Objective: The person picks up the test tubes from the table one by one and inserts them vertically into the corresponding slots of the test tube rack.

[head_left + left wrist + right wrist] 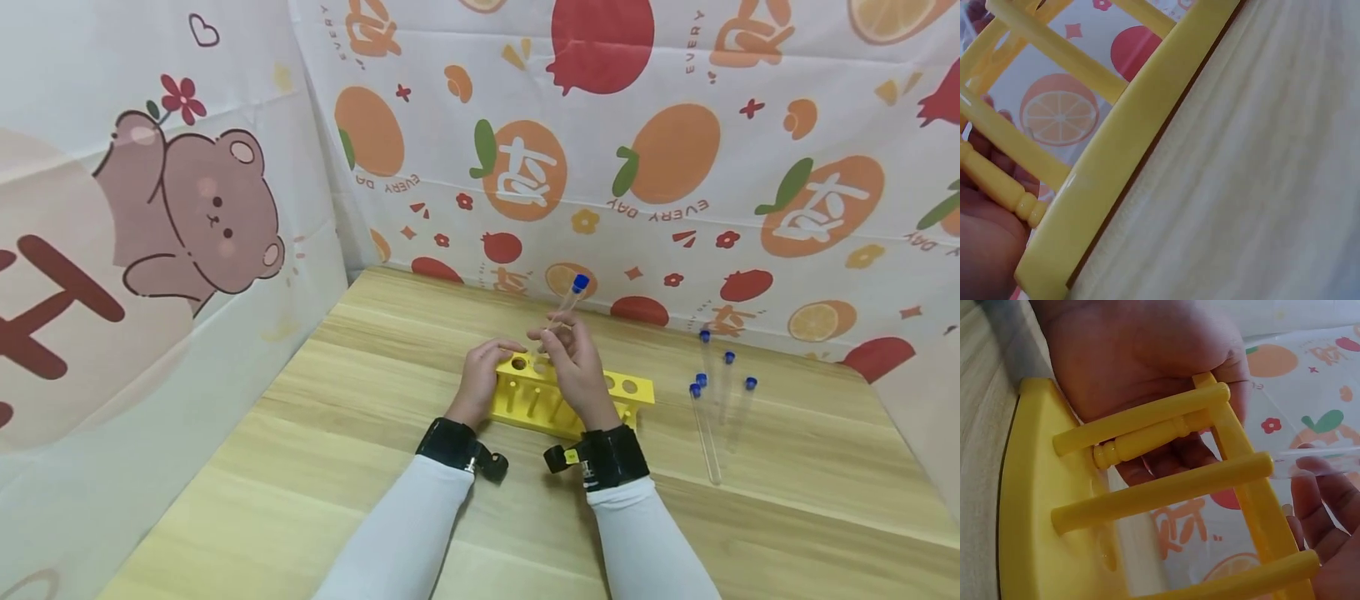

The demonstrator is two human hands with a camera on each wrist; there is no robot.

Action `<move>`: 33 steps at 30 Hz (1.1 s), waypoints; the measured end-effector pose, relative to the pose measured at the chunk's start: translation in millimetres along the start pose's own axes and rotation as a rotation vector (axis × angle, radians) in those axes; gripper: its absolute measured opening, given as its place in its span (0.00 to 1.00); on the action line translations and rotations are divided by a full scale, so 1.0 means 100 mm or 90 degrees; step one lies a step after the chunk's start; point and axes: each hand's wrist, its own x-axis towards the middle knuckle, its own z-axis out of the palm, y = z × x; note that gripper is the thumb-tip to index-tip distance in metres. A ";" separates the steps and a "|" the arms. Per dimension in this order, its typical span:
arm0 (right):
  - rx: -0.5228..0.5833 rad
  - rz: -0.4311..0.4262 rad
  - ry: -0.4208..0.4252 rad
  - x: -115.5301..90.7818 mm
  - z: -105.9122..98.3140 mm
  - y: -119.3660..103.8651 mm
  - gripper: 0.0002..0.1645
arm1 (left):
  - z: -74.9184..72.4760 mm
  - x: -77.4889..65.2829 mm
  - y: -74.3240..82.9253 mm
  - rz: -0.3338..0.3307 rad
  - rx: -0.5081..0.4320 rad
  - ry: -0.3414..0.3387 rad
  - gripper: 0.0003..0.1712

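A yellow test tube rack (525, 422) stands on the table, with a row of round holes along its top plate and upright pegs below. My left hand (477, 379) grips its left end, fingers wrapped around the end post, as the right wrist view also shows. Between thumb and fingers, my right hand (581, 371) pinches a clear test tube (567, 307) with a blue cap. That tube tilts, cap up and away, its lower end close over the holes near the rack's left end. In the right wrist view, the tube (1319, 461) shows beside the top plate.
Several more clear test tubes (705, 437) with blue caps lie on the wooden table (300, 467) to the right of the rack. A fruit-print cloth (450, 167) hangs along the table's back edge, and a bear-print cloth (67, 208) covers the left side.
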 end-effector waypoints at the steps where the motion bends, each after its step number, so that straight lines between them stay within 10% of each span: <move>1: -0.006 0.001 -0.001 -0.01 0.00 -0.02 0.18 | 0.00 0.00 0.00 0.002 0.000 0.000 0.17; 33: -0.226 -0.012 -0.027 -0.01 0.11 0.31 0.18 | 0.01 -0.01 -0.04 -0.008 -0.006 -0.003 0.15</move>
